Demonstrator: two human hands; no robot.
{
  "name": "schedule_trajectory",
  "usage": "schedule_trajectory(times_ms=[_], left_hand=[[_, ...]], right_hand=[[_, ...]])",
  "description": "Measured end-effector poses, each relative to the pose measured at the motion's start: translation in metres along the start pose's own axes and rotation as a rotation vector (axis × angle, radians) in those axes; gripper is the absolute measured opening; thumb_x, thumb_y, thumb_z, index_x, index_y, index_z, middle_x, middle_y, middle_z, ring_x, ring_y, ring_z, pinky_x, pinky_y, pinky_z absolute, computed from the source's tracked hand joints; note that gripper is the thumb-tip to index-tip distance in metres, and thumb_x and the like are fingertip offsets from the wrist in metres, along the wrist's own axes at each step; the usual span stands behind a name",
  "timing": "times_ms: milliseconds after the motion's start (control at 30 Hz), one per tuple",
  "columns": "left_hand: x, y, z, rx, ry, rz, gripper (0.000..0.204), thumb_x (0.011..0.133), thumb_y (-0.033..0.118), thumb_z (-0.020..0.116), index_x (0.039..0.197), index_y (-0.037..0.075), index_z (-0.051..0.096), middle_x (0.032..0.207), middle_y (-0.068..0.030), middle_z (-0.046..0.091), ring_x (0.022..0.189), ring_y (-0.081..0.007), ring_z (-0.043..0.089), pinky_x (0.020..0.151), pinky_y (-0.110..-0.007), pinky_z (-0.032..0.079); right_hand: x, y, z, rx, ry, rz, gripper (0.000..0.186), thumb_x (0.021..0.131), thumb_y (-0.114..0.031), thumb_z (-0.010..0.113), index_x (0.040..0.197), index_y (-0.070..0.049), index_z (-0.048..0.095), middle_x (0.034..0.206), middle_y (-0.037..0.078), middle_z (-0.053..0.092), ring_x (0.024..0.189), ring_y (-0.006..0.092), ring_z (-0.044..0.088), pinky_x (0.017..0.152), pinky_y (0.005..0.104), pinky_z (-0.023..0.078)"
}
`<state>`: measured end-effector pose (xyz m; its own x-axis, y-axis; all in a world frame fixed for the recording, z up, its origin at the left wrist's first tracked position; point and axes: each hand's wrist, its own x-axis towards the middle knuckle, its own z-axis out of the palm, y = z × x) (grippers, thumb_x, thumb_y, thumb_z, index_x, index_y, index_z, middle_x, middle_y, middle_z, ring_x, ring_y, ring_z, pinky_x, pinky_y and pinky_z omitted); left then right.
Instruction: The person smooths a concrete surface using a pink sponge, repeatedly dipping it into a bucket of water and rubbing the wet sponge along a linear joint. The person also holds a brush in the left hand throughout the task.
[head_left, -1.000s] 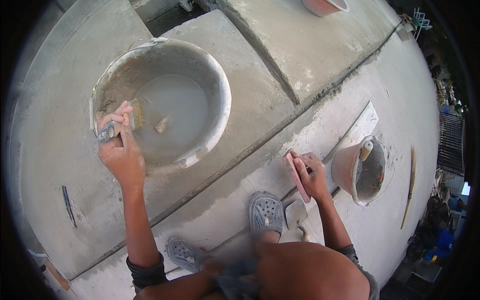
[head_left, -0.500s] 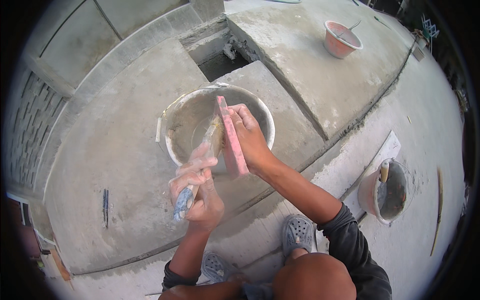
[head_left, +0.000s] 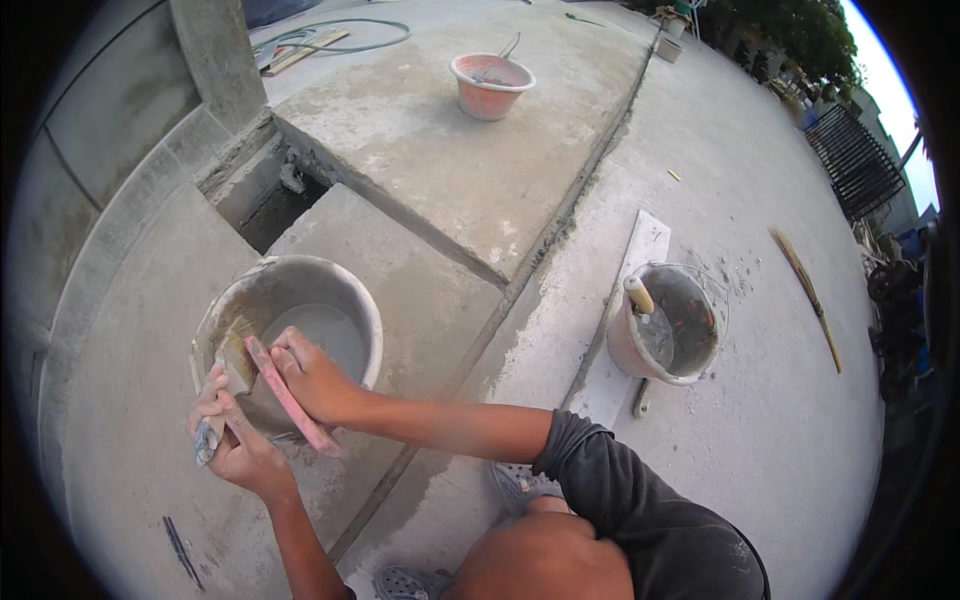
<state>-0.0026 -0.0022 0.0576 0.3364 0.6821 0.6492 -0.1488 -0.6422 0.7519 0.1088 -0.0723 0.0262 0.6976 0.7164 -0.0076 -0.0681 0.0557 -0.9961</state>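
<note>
My left hand (head_left: 245, 445) is closed round the handle of a wide brush (head_left: 236, 362) with yellowish bristles. My right hand (head_left: 318, 380) grips a pink plastering float (head_left: 290, 402), held on edge with its flat face turned left toward the brush. The bristles are against or very near that face; I cannot tell whether they touch. Both tools are above a large grey-stained bucket (head_left: 372, 335) with cloudy water in its bottom. Whitish residue coats the left fingers. The float's grip is hidden behind my right hand.
A smaller bucket (head_left: 625, 350) holding a wooden-handled trowel (head_left: 638, 293) stands on a pale board (head_left: 648, 245) at right. Beyond are a red basin (head_left: 488, 100), an open pit (head_left: 280, 215) and a hose (head_left: 385, 38). A twig broom (head_left: 808, 288) lies far right; two dark rods (head_left: 182, 553), lower left.
The view has swung right, so everything appears further left. Both hands keep hold of the brush and float, which now sit over the bucket's near left part.
</note>
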Motion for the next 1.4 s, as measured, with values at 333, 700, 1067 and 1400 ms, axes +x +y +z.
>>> schedule_trajectory(times_ms=[333, 700, 1067, 1400], left_hand=[[0.004, -0.079, -0.034, 0.273, -0.114, 0.054, 0.017, 0.11, 0.012, 0.059, 0.112, -0.004, 0.066, 0.118, -0.0191, 0.072, 0.111, -0.0309, 0.07, 0.099, -0.041, 0.055], [0.019, -0.095, -0.038, 0.585, -0.346, 0.177, 0.026, 0.106, 0.024, 0.068, 0.103, -0.001, 0.074, 0.097, -0.0178, 0.075, 0.086, -0.0327, 0.073, 0.075, -0.043, 0.06], [0.018, -0.107, -0.044, 0.667, -0.3, 0.22, 0.032, 0.101, 0.028, 0.074, 0.093, -0.003, 0.071, 0.087, -0.0194, 0.073, 0.077, -0.0341, 0.072, 0.067, -0.044, 0.057], [0.015, -0.073, -0.031, 0.674, -0.305, 0.271, 0.034, 0.103, 0.028, 0.07, 0.094, -0.004, 0.071, 0.084, -0.0211, 0.073, 0.077, -0.0368, 0.072, 0.068, -0.045, 0.058]], right_hand=[[-0.016, 0.012, 0.005, 0.125, -0.136, 0.012, 0.018, 0.112, -0.019, 0.048, 0.115, -0.003, 0.054, 0.108, 0.022, 0.066, 0.1, 0.0334, 0.062, 0.093, 0.044, 0.048], [-0.05, 0.015, -0.033, -0.17, 0.157, -0.193, 0.027, 0.112, -0.025, 0.05, 0.125, -0.002, 0.049, 0.113, 0.026, 0.063, 0.104, 0.0471, 0.063, 0.092, 0.0516, 0.048], [-0.066, -0.003, -0.076, -0.261, 0.143, -0.176, 0.03, 0.111, -0.027, 0.055, 0.125, -0.001, 0.057, 0.11, 0.023, 0.066, 0.104, 0.0363, 0.066, 0.088, 0.0473, 0.05], [-0.057, -0.006, -0.211, 0.838, 0.02, 0.301, 0.028, 0.112, -0.033, 0.055, 0.119, -0.011, 0.071, 0.112, 0.0, 0.071, 0.094, 0.0095, 0.066, 0.076, 0.0288, 0.054]])
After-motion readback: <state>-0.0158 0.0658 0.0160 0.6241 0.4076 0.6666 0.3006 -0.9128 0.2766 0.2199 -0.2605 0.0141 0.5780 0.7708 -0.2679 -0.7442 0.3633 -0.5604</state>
